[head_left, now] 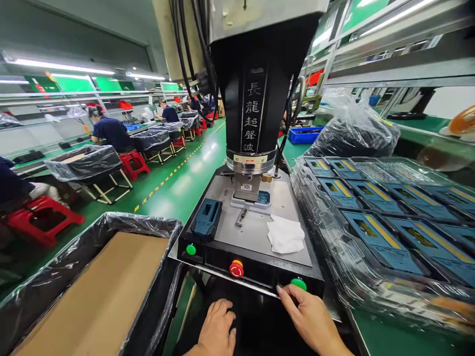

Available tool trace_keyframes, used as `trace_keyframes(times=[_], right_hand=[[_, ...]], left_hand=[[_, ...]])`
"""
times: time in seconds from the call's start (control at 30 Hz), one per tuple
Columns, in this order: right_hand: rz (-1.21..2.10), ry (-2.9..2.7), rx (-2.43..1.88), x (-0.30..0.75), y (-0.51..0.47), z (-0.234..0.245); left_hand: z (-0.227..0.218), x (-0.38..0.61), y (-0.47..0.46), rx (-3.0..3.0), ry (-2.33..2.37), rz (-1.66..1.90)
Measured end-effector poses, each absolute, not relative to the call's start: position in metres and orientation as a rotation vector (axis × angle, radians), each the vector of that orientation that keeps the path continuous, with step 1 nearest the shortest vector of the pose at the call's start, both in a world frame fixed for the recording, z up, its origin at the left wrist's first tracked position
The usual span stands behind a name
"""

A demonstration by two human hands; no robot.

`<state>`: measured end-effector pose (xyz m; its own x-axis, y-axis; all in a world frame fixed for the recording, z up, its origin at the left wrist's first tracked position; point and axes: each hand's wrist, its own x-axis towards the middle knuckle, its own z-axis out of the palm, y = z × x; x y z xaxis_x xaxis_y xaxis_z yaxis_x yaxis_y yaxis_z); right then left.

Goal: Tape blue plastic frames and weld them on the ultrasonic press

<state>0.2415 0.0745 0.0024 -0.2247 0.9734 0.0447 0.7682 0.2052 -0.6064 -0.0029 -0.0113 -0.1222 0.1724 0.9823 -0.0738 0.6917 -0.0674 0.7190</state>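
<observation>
My left hand [218, 327] lies over my dark lap in front of the machine, fingers loosely stretched, holding nothing. My right hand [309, 314] is at the front lip of the machine base, just below the right green button [299, 284]; thumb and forefinger come together there, and whatever may be between them is hidden. An ultrasonic welding machine [252, 109] rises ahead, its metal horn [246, 188] down over a blue plastic part [263, 198] in a pale fixture [252, 206]. Another blue plastic housing [207, 219] sits on the plate's left side.
A white cloth [285, 235] and small metal clamp [241, 216] are on the plate. Red stop button [236, 268] and left green button [191, 249] face me. Clear trays [334, 257] hold several blue housings at right. A plastic-lined bin [148, 296] with cardboard stands left; co-workers sit beyond.
</observation>
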Motion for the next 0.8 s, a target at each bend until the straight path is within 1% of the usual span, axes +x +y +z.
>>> trace_keyframes(times=[0.27, 0.37, 0.47, 0.63, 0.8], right_hand=[[0.578, -2.057, -1.562, 0.24, 0.071, 0.004], [0.546, -2.058, -1.488, 0.236, 0.07, 0.017], [0.512, -2.079, -1.407, 0.227, 0.076, 0.039], [0.383, -2.079, -1.353, 0.21, 0.113, 0.076], [0.112, -2.063, -1.311, 0.187, 0.181, 0.091]], left_hand=[[-0.122, 0.0, -0.014, 1.877, 1.656, 0.609], [-0.122, 0.001, -0.016, 1.878, 1.707, 0.627], [-0.12, 0.0, -0.017, 1.89, 1.713, 0.627], [-0.115, -0.001, -0.018, 1.926, 1.707, 0.653], [-0.117, -0.004, -0.018, 1.983, 1.695, 0.642]])
